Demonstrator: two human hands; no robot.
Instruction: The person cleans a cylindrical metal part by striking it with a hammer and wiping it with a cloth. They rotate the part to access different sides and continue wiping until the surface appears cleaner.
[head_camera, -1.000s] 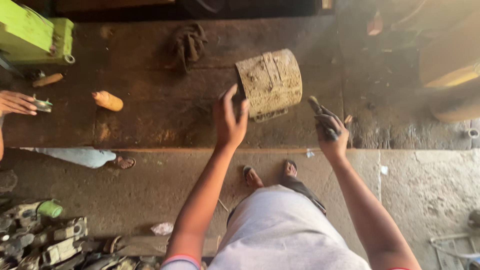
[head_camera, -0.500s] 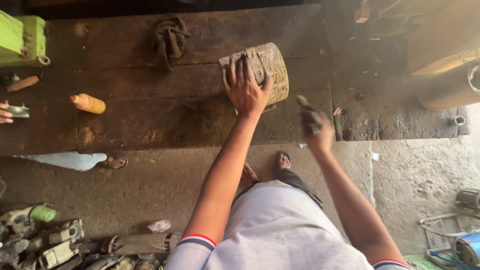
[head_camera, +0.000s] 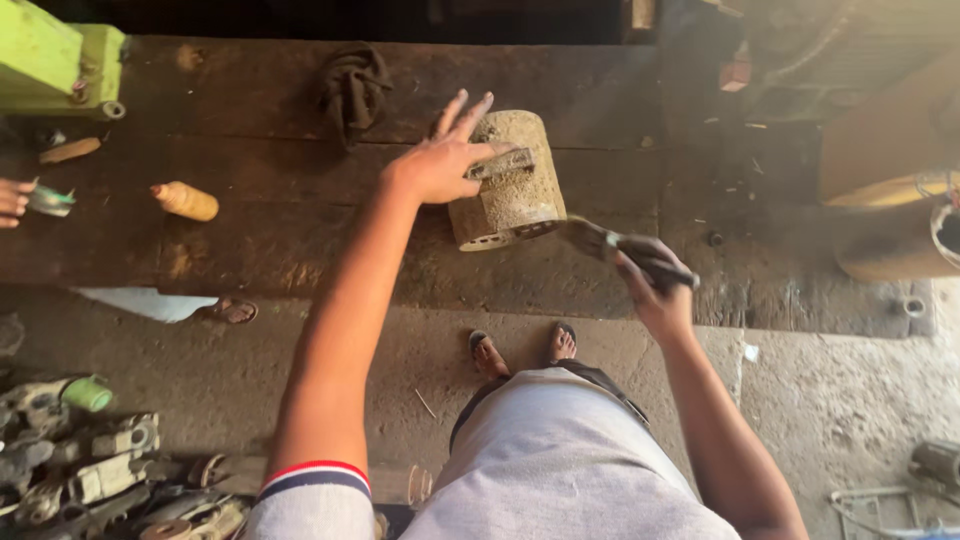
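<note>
**Hand on a dusty metal housing at the workbench**

The person stands at a long dark wooden workbench (head_camera: 300, 230), seen from above; the left hand (head_camera: 440, 160) is spread, fingers apart, and presses flat against the side of a dust-caked cylindrical metal housing (head_camera: 510, 190), holding nothing closed in its grip; the housing lies on its side on the bench, its slotted open end toward the person, a small flat bracket on its upper face just under the fingertips. The right hand (head_camera: 655, 280) is clenched around the handle of a flat-bladed metal scraper (head_camera: 600, 242); the blade points left and its tip sits at the lower rim of the housing, touching it or just beside it, which cannot be told apart.

Behind the housing a knotted dark rag (head_camera: 352, 85) lies on the bench; well to the left lie an orange-tan tapered bottle (head_camera: 185, 201) and a short wooden handle (head_camera: 70, 150); a bright green machine body (head_camera: 55, 60) fills the far left corner. Another person's hand (head_camera: 12, 200) reaches in at the left edge beside a small pale green object (head_camera: 50, 200). Below, the person's sandalled feet (head_camera: 520, 348) stand on a concrete floor (head_camera: 850, 400); grimy metal parts (head_camera: 90, 460) are heaped at the lower left.
</note>
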